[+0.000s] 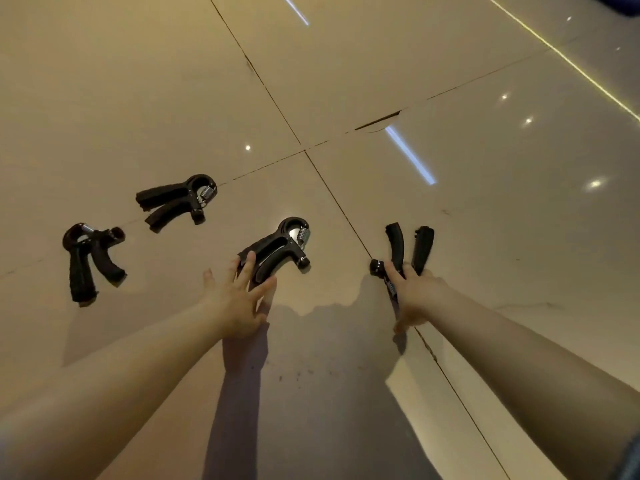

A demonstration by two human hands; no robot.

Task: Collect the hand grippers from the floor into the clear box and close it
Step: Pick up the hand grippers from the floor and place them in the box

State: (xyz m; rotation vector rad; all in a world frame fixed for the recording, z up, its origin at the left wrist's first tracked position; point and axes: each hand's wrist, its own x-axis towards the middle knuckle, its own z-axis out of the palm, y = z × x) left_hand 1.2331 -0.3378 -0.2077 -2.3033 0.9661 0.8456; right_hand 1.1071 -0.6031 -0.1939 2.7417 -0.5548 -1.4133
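Several black hand grippers with steel springs lie on the glossy beige tiled floor (346, 64). My right hand (420, 299) grips one hand gripper (398, 247) near its spring end, its two handles pointing away from me. My left hand (239, 303) reaches with spread, straight fingers and touches the handle ends of a second hand gripper (280, 247) lying flat. A third hand gripper (176, 199) lies further back to the left. A fourth hand gripper (90, 258) lies at the far left. No clear box is in view.
Dark grout lines cross the floor, meeting at a joint (304, 150) beyond the hand grippers. Ceiling lights reflect in the tiles at the right. My arms cast shadows on the floor near me. A dark blue object (620, 1) shows at the top right corner.
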